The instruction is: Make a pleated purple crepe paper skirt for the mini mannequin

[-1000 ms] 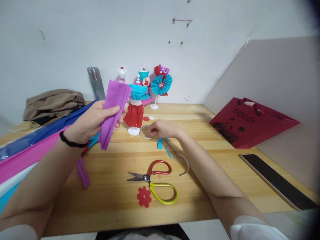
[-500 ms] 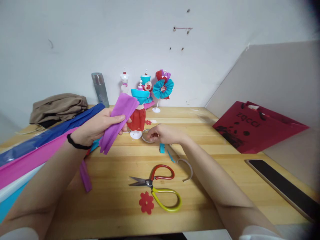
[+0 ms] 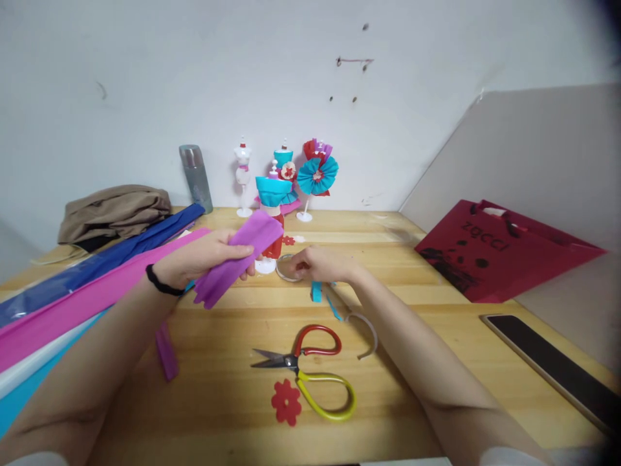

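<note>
My left hand (image 3: pixel 216 257) grips a folded piece of purple crepe paper (image 3: pixel 252 243), thumb on top and fingers beneath. The paper hides part of the red skirt of a small mannequin (image 3: pixel 274 191) with a turquoise top. Beside its white base, my right hand (image 3: pixel 323 264) has its fingers closed at the rim of a thin ring, seemingly a tape roll (image 3: pixel 281 272), low over the table. Just below that hand lie a small turquoise scrap (image 3: pixel 316 292) and a narrow sliver. Scissors (image 3: pixel 291 362) with red and yellow handles lie nearer me, by a red paper flower (image 3: pixel 286 402).
More mannequins (image 3: pixel 317 175) stand along the wall, near a grey bottle (image 3: pixel 196 178). Coloured paper lengths (image 3: pixel 97 291) and a brown cloth (image 3: pixel 114 210) occupy the left. Rightward are a red bag (image 3: pixel 499 252), a phone-like dark slab (image 3: pixel 543 362) and a curved pale strip (image 3: pixel 371 330).
My left hand has moved right and slightly nearer me, tilting the purple paper flatter and covering more of the red skirt. My right hand stays at the ring.
</note>
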A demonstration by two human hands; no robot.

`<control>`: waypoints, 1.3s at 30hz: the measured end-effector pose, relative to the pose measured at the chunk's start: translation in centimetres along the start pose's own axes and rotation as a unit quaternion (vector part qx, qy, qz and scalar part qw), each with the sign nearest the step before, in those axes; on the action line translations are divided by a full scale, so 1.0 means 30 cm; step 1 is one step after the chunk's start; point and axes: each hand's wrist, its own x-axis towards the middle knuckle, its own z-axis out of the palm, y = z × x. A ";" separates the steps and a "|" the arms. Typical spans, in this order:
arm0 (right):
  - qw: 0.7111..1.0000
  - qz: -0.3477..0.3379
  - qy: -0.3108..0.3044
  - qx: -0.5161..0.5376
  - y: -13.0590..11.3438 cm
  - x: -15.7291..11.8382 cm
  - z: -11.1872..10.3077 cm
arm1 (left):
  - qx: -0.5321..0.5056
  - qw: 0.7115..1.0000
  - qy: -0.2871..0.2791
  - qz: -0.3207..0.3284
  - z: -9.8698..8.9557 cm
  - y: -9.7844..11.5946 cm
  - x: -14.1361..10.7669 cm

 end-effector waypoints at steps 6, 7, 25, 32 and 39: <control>0.972 -0.049 0.016 0.227 -0.065 -0.027 -0.015 | -0.034 0.998 -0.039 0.040 0.097 -0.096 0.070; 0.965 -0.047 0.030 0.258 -0.077 -0.028 -0.012 | -0.044 0.997 -0.039 0.042 0.116 -0.111 0.078; 0.888 0.011 0.203 0.412 -0.146 0.008 0.030 | -0.175 0.984 -0.009 0.037 0.199 -0.172 0.102; 0.876 -0.005 0.185 0.445 -0.152 0.006 0.034 | -0.241 0.970 -0.011 0.020 0.215 -0.177 0.104; 0.872 -0.023 0.189 0.451 -0.156 0.004 0.044 | -0.246 0.968 -0.034 0.034 0.219 -0.170 0.096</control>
